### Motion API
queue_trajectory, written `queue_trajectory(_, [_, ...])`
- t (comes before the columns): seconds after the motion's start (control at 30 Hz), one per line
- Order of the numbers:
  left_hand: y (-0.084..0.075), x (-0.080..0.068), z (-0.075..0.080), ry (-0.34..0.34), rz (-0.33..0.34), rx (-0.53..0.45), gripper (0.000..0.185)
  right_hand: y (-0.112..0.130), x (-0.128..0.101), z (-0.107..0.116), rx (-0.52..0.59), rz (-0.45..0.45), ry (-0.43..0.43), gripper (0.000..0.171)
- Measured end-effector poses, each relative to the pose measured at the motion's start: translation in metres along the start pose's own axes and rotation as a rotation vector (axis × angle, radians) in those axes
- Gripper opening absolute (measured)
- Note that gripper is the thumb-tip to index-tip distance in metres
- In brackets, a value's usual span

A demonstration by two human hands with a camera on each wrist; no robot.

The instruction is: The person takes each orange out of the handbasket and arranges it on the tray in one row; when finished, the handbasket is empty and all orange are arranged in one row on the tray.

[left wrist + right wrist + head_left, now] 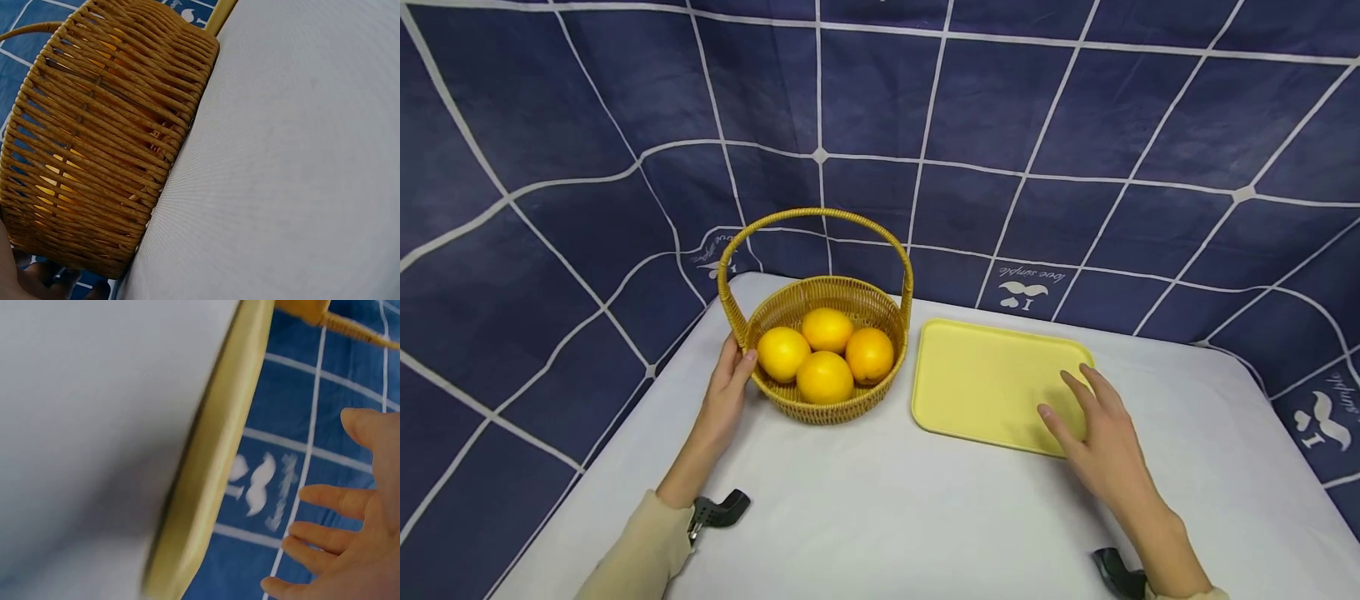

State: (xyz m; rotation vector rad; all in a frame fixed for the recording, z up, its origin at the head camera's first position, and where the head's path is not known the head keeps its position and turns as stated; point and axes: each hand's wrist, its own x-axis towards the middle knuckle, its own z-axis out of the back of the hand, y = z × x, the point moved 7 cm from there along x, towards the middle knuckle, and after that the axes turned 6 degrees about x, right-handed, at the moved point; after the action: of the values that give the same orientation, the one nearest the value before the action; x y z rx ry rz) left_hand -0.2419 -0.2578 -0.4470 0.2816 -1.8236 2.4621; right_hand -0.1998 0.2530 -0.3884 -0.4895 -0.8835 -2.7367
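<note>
A round woven basket (820,412) with a tall arched handle stands on the left of the white table. Several oranges (825,377) lie inside it. My left hand (727,390) grips the basket's left side, thumb near the rim by the handle's foot. In the left wrist view the woven wall (106,137) fills the left part, with some fingers (62,281) showing at its lower end. Above the right end of a yellow tray (985,375), my right hand (1102,433) hovers with fingers spread, holding nothing. From the right wrist, the tray's edge (212,456) shows beside those fingers.
White cloth (880,500) covers the table. Behind it and along both sides hangs a dark blue curtain (880,92) with white grid lines. Dark straps (722,510) sit at both wrists. The tray lies just right of the basket.
</note>
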Motion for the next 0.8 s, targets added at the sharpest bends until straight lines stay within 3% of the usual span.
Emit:
queue_trajectory(0.2, [0.000,0.003,0.001,-0.006,-0.013,0.013,0.067,0.043,0.019,-0.020,0.063,0.036,0.051,0.064])
queue_trajectory(0.53, [0.002,0.001,-0.004,-0.011,0.021,-0.015,0.064,0.112,0.044,-0.048,0.153,0.072,0.174,0.069])
queue_trajectory(0.8, [-0.001,0.002,0.000,-0.018,0.016,0.000,0.066,0.170,0.060,-0.076,0.239,0.172,0.223,0.064])
